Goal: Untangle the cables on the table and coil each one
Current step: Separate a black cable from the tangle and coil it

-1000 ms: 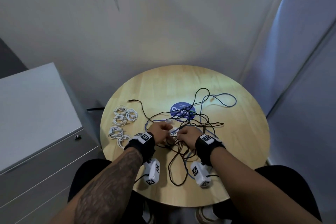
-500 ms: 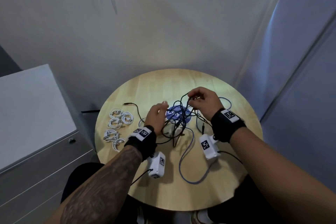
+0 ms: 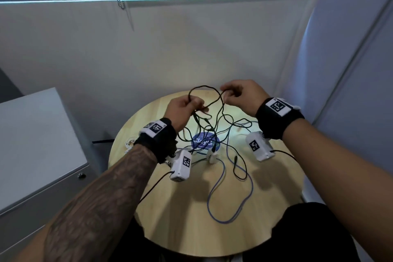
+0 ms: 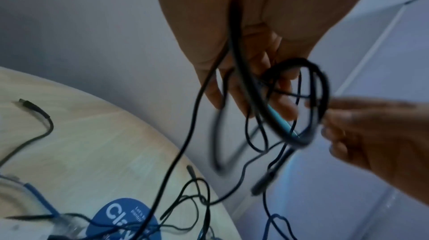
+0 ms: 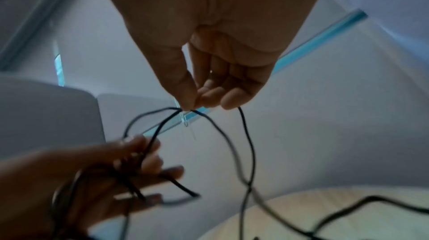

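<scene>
Pinching one black cable (image 3: 205,89) between them, left hand (image 3: 182,107) and right hand (image 3: 240,94) have risen above the round table (image 3: 170,229) since half a second ago.

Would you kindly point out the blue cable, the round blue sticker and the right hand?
blue cable (image 3: 221,222): head view, bottom of its loop.
sticker (image 3: 202,142): head view, its lettering.
right hand (image 3: 241,95): head view, back of hand.
</scene>
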Demonstrator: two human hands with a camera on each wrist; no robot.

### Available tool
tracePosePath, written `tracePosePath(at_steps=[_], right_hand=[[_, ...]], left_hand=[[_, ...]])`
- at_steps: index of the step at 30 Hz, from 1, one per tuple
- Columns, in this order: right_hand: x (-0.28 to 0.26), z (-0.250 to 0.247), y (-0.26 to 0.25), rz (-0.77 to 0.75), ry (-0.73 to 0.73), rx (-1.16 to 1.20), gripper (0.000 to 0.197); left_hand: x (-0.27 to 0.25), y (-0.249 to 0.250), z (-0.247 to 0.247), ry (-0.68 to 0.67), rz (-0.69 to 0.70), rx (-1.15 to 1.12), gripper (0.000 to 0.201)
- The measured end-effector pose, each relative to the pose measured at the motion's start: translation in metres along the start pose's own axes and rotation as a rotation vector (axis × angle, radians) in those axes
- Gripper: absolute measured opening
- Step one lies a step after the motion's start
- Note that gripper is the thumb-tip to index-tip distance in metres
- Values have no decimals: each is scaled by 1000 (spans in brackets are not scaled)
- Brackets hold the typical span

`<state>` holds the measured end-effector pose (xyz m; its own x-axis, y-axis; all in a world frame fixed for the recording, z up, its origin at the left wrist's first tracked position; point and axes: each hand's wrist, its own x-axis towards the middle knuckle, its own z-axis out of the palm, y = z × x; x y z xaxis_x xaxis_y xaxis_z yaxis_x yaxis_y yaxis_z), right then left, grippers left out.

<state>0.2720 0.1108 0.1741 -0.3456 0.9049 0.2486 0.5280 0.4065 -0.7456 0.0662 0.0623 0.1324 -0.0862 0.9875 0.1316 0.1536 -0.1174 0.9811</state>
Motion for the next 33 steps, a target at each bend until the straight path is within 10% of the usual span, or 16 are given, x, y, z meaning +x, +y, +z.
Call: tracePosePath(at_steps=[18, 24, 33], right_hand=[[5, -68, 41, 272, 418, -182, 26], [13, -81, 21, 216, 477, -131, 40], [15, -48, -12, 86, 260, -193, 23]], left_hand=[[28, 16, -76, 378, -325, -296, 32], [32, 31, -82, 236, -249, -368, 26], [29, 75, -30, -14, -27, 118, 17]])
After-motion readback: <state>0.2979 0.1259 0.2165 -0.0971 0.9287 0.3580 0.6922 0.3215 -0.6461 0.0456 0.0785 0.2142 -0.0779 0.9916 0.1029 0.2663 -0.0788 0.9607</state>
